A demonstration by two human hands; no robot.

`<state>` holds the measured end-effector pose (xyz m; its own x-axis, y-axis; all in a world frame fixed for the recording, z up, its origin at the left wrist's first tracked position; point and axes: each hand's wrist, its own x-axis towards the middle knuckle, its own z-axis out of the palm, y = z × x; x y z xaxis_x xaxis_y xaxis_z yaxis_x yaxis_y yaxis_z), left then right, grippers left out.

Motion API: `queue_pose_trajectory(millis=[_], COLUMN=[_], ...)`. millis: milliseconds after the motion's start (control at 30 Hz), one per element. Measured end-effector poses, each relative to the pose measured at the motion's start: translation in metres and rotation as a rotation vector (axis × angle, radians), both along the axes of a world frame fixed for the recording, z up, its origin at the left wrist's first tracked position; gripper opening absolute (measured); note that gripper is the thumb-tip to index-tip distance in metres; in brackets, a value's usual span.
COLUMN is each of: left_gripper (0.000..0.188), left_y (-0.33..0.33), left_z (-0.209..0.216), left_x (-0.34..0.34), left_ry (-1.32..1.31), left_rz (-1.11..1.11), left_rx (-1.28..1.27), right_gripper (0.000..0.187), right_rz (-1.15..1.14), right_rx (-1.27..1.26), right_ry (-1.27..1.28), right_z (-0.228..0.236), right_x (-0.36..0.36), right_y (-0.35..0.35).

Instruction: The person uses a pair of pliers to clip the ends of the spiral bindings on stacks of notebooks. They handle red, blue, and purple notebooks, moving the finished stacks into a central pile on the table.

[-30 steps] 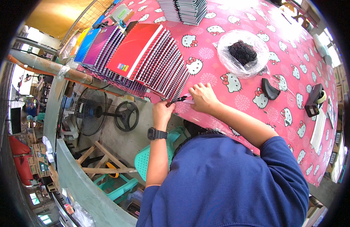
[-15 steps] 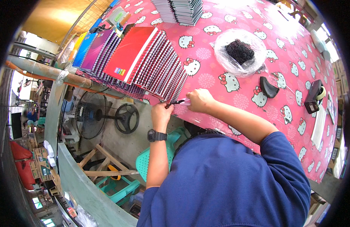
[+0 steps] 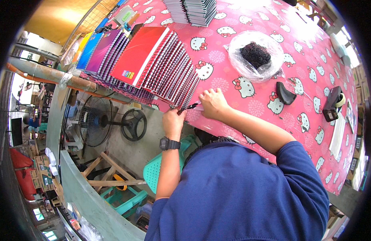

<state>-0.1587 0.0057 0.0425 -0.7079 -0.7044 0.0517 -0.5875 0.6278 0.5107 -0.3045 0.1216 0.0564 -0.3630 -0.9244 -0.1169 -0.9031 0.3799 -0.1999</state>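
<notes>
A tall, slanting stack of red spiral-bound notebooks [image 3: 139, 56] lies at the table's near left edge, its wire coils facing right. At the stack's lowest corner my left hand [image 3: 173, 121], with a black watch on the wrist, is closed in a pinch; what its fingers hold is hidden. Just right of it, my right hand [image 3: 213, 104] is closed with its knuckles up. A small dark tool [image 3: 192, 106] with a pale pinkish part sticks out from the right hand toward the left fingertips. Its exact kind is too small to tell.
Purple notebooks [image 3: 107, 46] and blue ones stand left of the red stack. Another notebook pile [image 3: 189, 12] is at the back. On the pink table lie a plastic bag of black coils [image 3: 255, 55], a black curved piece [image 3: 285, 93] and a tape dispenser [image 3: 333, 103]. A fan [image 3: 96, 121] stands below left.
My right hand has shifted slightly right and up, its fingers turned a little. The left hand stays at the stack's corner, moved very slightly right.
</notes>
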Motion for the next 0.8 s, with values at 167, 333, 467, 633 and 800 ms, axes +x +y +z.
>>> queue_pose_trajectory(millis=[167,333,467,633,800], left_gripper=[0.032,0.032,0.031,0.028,0.028], left_y=[-0.001,-0.002,0.001,-0.007,-0.012], left_z=[-0.003,-0.006,-0.008,-0.016,-0.020], left_x=[0.002,0.002,0.000,0.002,0.009], left_ry=[0.073,0.037,-0.014,0.011,0.067], left_rz=[0.009,0.000,0.026,0.019,0.038], left_rx=[0.003,-0.034,-0.054,0.094,0.493], right_gripper=[0.039,0.027,0.019,0.021,0.028], right_rz=[0.010,0.018,0.007,-0.110,-0.119], right_rx=[-0.014,-0.033,-0.005,0.217,0.167], right_ry=[-0.007,-0.097,-0.157,-0.437,-0.505], right_z=[0.006,0.002,0.002,0.028,0.026], right_x=[0.005,0.001,-0.003,-0.011,-0.021], right_y=[0.001,-0.004,-0.004,-0.007,0.016])
